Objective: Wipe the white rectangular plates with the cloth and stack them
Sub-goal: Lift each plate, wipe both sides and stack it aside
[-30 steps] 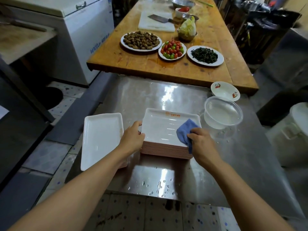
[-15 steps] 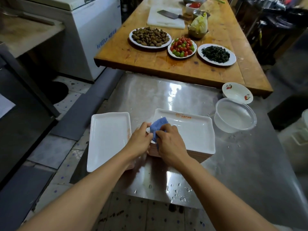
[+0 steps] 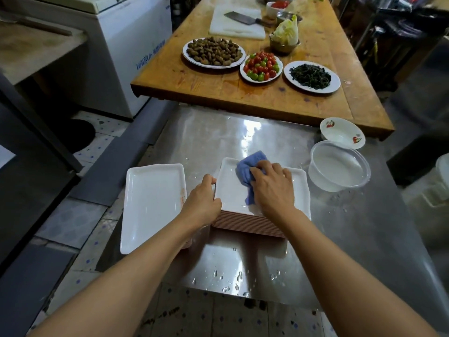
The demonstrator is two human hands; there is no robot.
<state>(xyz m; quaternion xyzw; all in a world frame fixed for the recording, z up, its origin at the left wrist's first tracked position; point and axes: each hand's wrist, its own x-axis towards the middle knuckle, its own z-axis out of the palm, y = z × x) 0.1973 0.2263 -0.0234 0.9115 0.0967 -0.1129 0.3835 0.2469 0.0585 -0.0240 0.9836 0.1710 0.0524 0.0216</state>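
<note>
A stack of white rectangular plates with pink undersides stands in the middle of the wet steel table. My right hand presses a blue cloth onto the top plate, near its far left part. My left hand grips the left edge of that stack. To the left, a second white rectangular plate lies on a lower pile, hanging over the table's left edge.
A clear plastic tub and a small cherry-patterned bowl stand at the right. Behind lies a wooden table with plates of peanuts, tomatoes and greens, a cleaver and a cutting board. Water drops dot the steel near me. A white freezer stands at the left.
My right hand slid the cloth from the plate's right side to its near left corner, then up toward the far left. My left hand stayed on the stack's left edge.
</note>
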